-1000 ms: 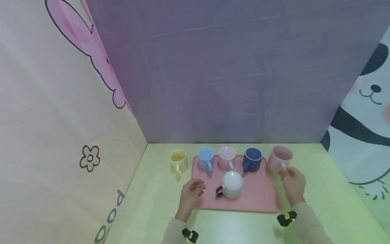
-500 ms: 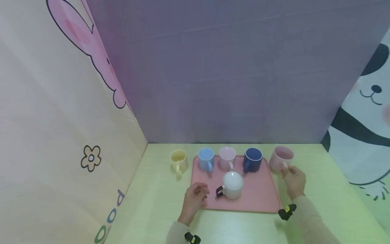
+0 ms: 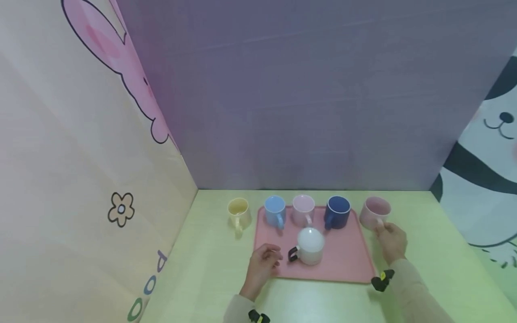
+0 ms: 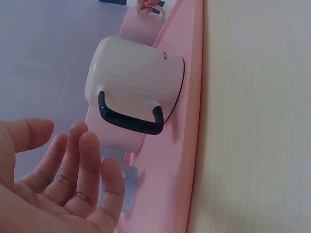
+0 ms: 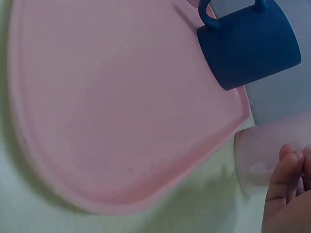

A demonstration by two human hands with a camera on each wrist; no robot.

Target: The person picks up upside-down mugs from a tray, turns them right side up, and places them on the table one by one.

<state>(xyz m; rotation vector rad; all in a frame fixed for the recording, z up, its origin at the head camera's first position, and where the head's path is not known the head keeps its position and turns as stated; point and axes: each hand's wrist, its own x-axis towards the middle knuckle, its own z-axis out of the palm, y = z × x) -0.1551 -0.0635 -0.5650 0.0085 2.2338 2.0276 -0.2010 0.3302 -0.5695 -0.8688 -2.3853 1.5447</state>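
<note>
My right hand pinches the handle of a dusty-pink mug just right of the pink tray. In the right wrist view this pink mug is upright beside the tray's corner; the curled fingertips hide part of it. My left hand hovers over the tray's front left with loosely bent fingers, holding nothing. Nearest to it is a white mug with a black handle. The left wrist view shows this handle close to the fingers but apart from them.
Light blue, pale pink and navy mugs line the tray's back edge. A yellow mug stands left of the tray. Behind the table rises a grey-purple wall.
My left hand has moved right and slightly toward me, closer to the white mug's handle. The dusty-pink mug, still gripped, has shifted slightly right and toward me.
</note>
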